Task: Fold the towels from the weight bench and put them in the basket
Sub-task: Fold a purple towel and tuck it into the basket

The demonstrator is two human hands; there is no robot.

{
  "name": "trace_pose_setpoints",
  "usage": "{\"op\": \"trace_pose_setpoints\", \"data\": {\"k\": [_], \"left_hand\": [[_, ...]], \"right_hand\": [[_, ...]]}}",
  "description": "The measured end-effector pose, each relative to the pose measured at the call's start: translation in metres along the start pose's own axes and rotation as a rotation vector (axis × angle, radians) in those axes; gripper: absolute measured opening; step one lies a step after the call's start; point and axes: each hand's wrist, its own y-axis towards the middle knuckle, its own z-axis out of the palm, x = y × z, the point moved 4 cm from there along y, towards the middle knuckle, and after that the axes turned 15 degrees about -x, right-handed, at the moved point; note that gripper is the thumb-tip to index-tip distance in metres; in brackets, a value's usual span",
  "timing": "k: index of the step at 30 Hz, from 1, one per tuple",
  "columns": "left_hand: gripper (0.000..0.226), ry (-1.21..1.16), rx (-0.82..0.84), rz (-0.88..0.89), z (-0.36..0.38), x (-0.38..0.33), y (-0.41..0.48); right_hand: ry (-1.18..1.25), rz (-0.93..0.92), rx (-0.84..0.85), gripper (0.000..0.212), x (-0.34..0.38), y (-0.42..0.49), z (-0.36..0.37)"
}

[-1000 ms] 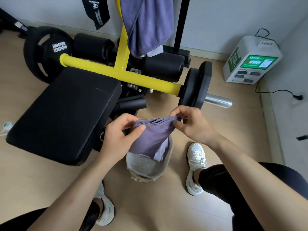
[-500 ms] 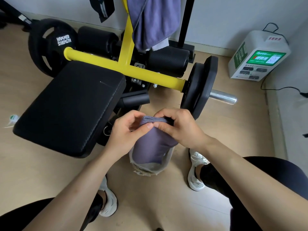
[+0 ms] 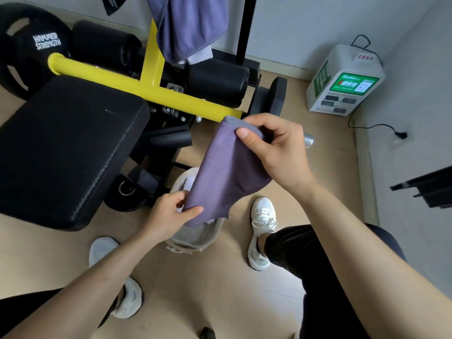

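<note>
The purple towel [image 3: 227, 172] hangs in the air directly above the basket [image 3: 195, 237], folded into a narrow panel that slants down toward the basket's mouth. The right hand [image 3: 276, 148] pinches its stitched top edge between thumb and curled fingers, well above the basket. The left hand [image 3: 168, 214] pinches the lower corner between thumb and fingers, just over the basket's left rim. Something white lies inside the basket, mostly hidden by the cloth.

The towel looks light and thoroughly limp. It sags between the two grips and holds no shape of its own, so a fold will likely slip open unless the layers are pinned together. The hemmed edges and corners seem the best places to hold, since they give the fingers a firm ridge. Gripping mid-cloth would probably only bunch it. It does not look fragile or slippery, so a light pinch should do.

Beyond the basket, another purple towel [image 3: 190, 25] and a white towel [image 3: 199, 56] drape over the weight bench [image 3: 68, 148], not yet folded.
</note>
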Motion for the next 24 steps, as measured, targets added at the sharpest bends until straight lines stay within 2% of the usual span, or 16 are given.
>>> {"op": "trace_pose_setpoints", "data": {"k": [7, 9, 12, 15, 20, 24], "left_hand": [[0.031, -0.067, -0.047, -0.159, -0.001, 0.03, -0.001], [0.036, -0.142, -0.118, -0.227, -0.008, 0.025, 0.001], [0.022, -0.283, -0.244, -0.334, -0.022, 0.013, 0.006], [0.011, -0.34, -0.339, -0.351, -0.036, -0.005, 0.009], [0.009, -0.388, -0.362, -0.343, -0.047, -0.035, 0.008], [0.014, -0.439, -0.375, -0.358, -0.054, -0.045, 0.01]], "right_hand": [[-0.095, 0.083, -0.153, 0.004, -0.027, 0.014, -0.026], [-0.123, 0.112, -0.166, 0.005, -0.038, 0.016, -0.029], [-0.159, 0.166, -0.173, 0.005, -0.054, 0.017, -0.03], [-0.186, 0.228, -0.189, 0.008, -0.07, 0.016, -0.027], [-0.228, 0.243, -0.083, 0.013, -0.081, 0.008, -0.003], [-0.151, 0.226, 0.026, 0.021, -0.077, -0.005, 0.026]]}}
